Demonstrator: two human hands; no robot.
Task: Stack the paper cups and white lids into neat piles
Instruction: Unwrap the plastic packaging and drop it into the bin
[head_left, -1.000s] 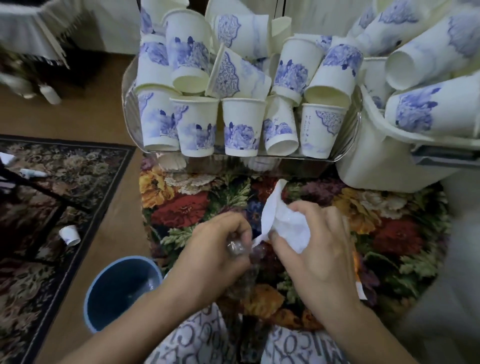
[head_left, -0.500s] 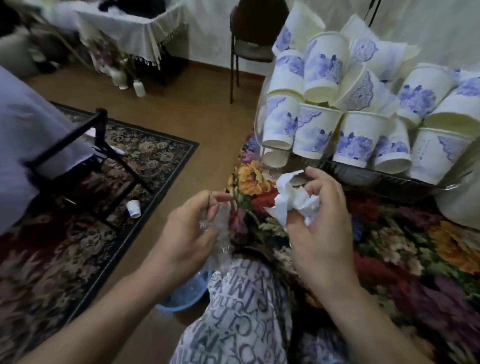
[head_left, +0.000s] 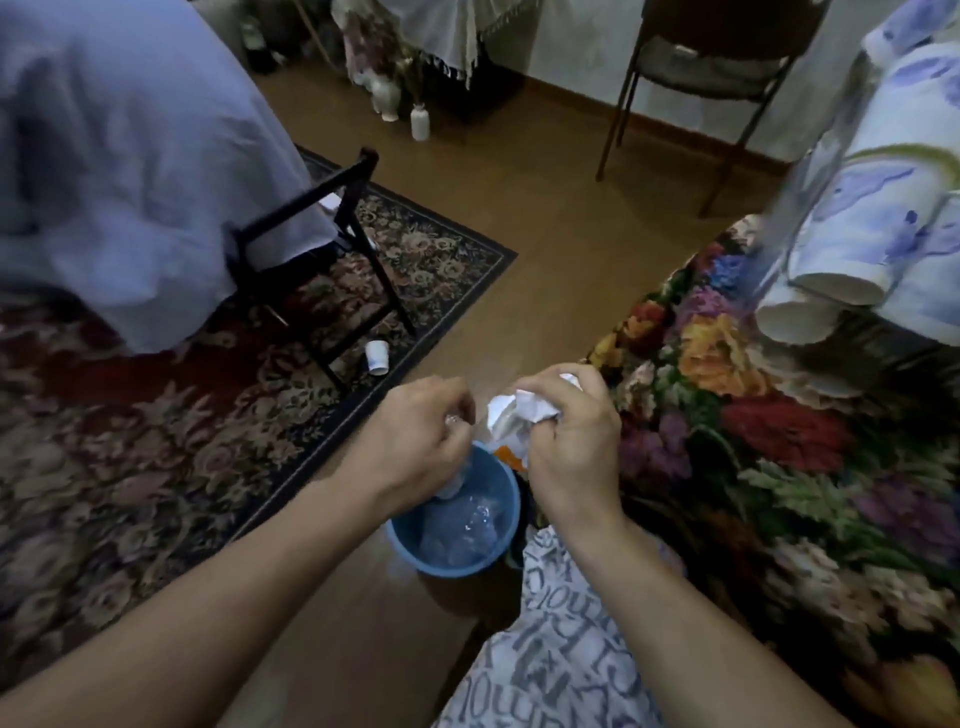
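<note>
Paper cups (head_left: 852, 218) heaped at right on the bench, light, crushable; best held by the rim | left hand (head_left: 415, 441) pinches clear plastic wrap over blue bucket (head_left: 498, 525) | right hand (head_left: 566, 441) clutches crumpled white paper (head_left: 514, 413)
</note>
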